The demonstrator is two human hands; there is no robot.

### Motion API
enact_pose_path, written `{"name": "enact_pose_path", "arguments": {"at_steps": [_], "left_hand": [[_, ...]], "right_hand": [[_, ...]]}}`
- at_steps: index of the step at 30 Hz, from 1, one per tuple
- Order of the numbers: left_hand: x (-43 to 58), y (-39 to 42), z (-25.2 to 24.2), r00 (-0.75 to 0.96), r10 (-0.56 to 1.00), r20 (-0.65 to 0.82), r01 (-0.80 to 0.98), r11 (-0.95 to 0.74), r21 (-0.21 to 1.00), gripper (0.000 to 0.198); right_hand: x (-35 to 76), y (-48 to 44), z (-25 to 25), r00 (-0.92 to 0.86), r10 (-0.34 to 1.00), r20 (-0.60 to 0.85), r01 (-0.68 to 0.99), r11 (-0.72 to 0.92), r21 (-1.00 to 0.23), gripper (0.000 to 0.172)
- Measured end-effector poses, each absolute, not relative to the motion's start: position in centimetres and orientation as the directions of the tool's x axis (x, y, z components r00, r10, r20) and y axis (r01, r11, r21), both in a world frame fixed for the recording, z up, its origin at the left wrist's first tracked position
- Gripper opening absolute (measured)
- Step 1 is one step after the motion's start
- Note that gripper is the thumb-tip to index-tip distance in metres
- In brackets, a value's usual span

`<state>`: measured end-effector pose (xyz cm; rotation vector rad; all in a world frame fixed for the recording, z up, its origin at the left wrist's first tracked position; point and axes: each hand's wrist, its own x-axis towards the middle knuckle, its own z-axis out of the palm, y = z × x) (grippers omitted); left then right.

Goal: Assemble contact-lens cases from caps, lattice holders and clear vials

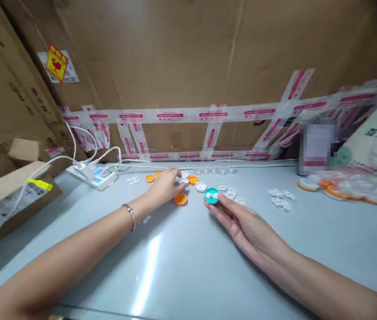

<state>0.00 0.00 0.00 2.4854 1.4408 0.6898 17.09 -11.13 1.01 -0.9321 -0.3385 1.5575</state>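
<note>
My right hand (238, 218) holds a teal round shell (212, 201) between thumb and fingers, tilted so its inside shows. Small white pieces (212, 195) sit in the shell. Farther left, my left hand (166, 189) reaches over the loose round parts, its thumb and fingertips closed about a white round part (183, 181). Near that hand lie an orange round shell (180, 199) and a smaller orange part (193, 180). Between the two hands rests a white ring-shaped part (200, 187). White gear-like pieces (231, 193) lie just behind my right hand.
More white gear-like pieces (280, 200) lie at right, before plastic bags of orange and white parts (351, 189). Small white parts (133, 180) and a power strip (95, 175) with cables are at left. A taped cardboard wall (181, 58) closes the table's back.
</note>
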Motion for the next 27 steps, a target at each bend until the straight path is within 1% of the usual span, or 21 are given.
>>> {"name": "enact_pose_path", "arguments": {"at_steps": [2, 4, 6, 7, 9, 10, 11, 12, 13, 14, 16, 20, 23, 27], "left_hand": [[0.7, 0.6, -0.5, 0.412, 0.865, 0.285, 0.772, -0.498, 0.394, 0.012], [1.1, 0.9, -0.6, 0.406, 0.872, 0.273, 0.763, -0.488, 0.424, 0.012], [1.0, 0.6, -0.2, 0.399, 0.876, 0.27, 0.748, -0.482, 0.456, 0.015], [0.8, 0.2, 0.2, 0.397, 0.879, 0.264, 0.73, -0.476, 0.491, 0.02], [0.1, -1.1, 1.2, 0.411, 0.885, 0.217, 0.646, -0.451, 0.615, 0.035], [-0.2, -1.9, 1.7, 0.432, 0.887, 0.165, 0.523, -0.395, 0.755, 0.041], [-0.5, -2.7, 2.2, 0.488, 0.865, 0.113, 0.382, -0.328, 0.864, 0.045], [-0.8, -3.6, 2.6, 0.536, 0.839, 0.094, 0.274, -0.278, 0.921, 0.046], [-1.0, -4.4, 2.9, 0.567, 0.817, 0.105, 0.185, -0.25, 0.95, 0.044], [-1.1, -5.1, 3.0, 0.59, 0.798, 0.122, 0.117, -0.235, 0.965, 0.039], [-1.2, -6.3, 3.1, 0.604, 0.781, 0.159, 0.041, -0.229, 0.973, 0.032], [-0.7, -7.3, 2.7, 0.61, 0.764, 0.212, -0.014, -0.258, 0.966, 0.03], [-0.5, -7.4, 2.4, 0.601, 0.765, 0.233, 0.003, -0.293, 0.956, 0.031], [-0.6, -7.5, 2.5, 0.586, 0.772, 0.246, 0.111, -0.377, 0.92, 0.023]], "right_hand": [[17.2, -11.2, 0.9, 0.044, 0.933, -0.357, -0.677, -0.235, -0.698, 0.014], [17.2, -11.2, 0.9, 0.037, 0.934, -0.356, -0.665, -0.242, -0.706, 0.012], [17.3, -11.2, 1.0, 0.033, 0.932, -0.361, -0.659, -0.251, -0.709, 0.008], [17.3, -11.3, 1.0, 0.033, 0.93, -0.365, -0.66, -0.254, -0.707, 0.007], [17.3, -11.4, 1.1, 0.024, 0.927, -0.375, -0.663, -0.266, -0.7, 0.005], [17.2, -11.5, 1.2, 0.015, 0.927, -0.374, -0.663, -0.271, -0.698, 0.005], [17.2, -11.6, 1.2, 0.004, 0.929, -0.37, -0.66, -0.276, -0.699, 0.006], [17.2, -11.6, 1.2, -0.007, 0.931, -0.365, -0.655, -0.28, -0.701, 0.006], [17.1, -11.7, 1.2, -0.017, 0.933, -0.36, -0.649, -0.284, -0.706, 0.007], [17.0, -11.8, 1.2, -0.023, 0.935, -0.354, -0.643, -0.285, -0.711, 0.007], [16.9, -11.9, 1.2, -0.031, 0.937, -0.348, -0.635, -0.287, -0.717, 0.006], [16.6, -12.1, 1.0, -0.045, 0.945, -0.324, -0.627, -0.279, -0.728, 0.009], [16.6, -12.2, 1.0, -0.046, 0.952, -0.303, -0.622, -0.265, -0.737, 0.013], [16.5, -12.2, 0.9, -0.046, 0.952, -0.303, -0.607, -0.267, -0.749, 0.014]]}}
